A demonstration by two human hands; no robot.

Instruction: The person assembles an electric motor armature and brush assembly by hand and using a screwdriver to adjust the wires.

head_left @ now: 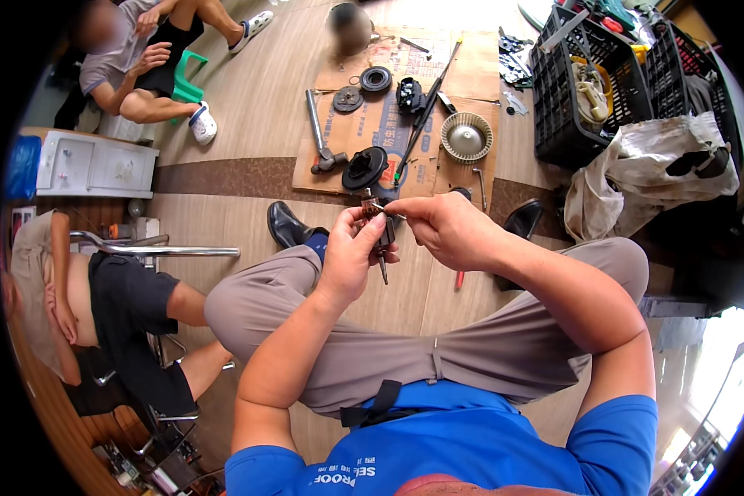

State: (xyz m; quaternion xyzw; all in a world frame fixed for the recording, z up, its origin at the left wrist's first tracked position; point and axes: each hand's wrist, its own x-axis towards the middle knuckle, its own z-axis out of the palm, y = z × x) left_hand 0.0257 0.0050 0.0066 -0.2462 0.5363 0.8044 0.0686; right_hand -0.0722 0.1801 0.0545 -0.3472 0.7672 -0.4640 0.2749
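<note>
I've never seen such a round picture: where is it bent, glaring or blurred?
Head view, rim: black corners, and the brown wooden surface at lower left bows; head view, lower right: white glare washes out detail; head view, top centre: a round patch is blurred; head view, middle: the dark metal part in the left grip shows clearly, but small.

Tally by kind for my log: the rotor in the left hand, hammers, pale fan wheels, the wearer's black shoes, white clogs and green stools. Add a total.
Rotor in the left hand: 1
Hammer: 1
Fan wheel: 1
Black shoes: 2
White clogs: 2
Green stool: 1
Total: 8
</note>
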